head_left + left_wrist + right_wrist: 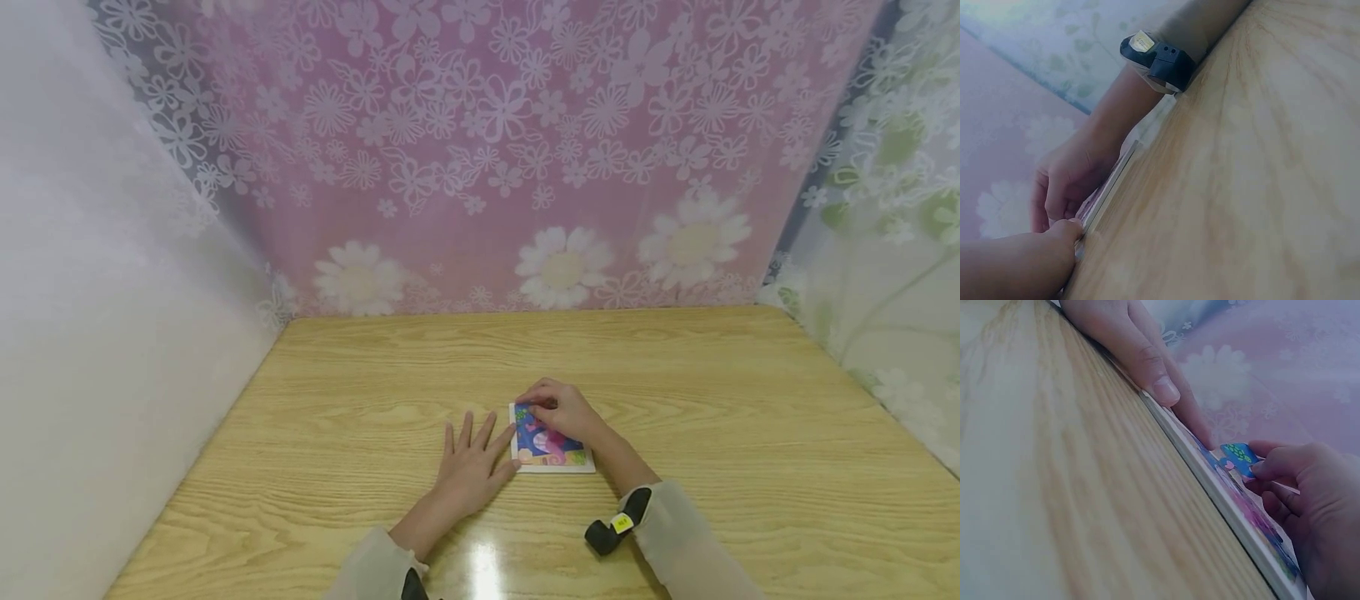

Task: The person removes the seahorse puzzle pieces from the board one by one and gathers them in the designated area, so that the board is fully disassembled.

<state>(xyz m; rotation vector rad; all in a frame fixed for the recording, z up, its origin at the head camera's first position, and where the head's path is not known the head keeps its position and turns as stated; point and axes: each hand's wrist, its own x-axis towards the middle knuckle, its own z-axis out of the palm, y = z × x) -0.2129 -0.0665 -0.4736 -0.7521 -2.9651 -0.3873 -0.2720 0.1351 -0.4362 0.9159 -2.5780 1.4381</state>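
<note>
You are wearing long cream sleeves: your left sleeve (367, 568) and your right sleeve (697, 537) are ending in soft, loose edges. On the right one, a black, block-like camera (602, 537) is carrying a yellow label (622, 523), whose marks are looking too small to read. On the left one, a black part (412, 586) is showing only partly.

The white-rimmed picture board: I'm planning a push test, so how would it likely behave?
The white-rimmed picture board is probably stiff, since it looks straight and unbent. Thin and flat on the table, it would likely slide rather than tip or roll.
</note>
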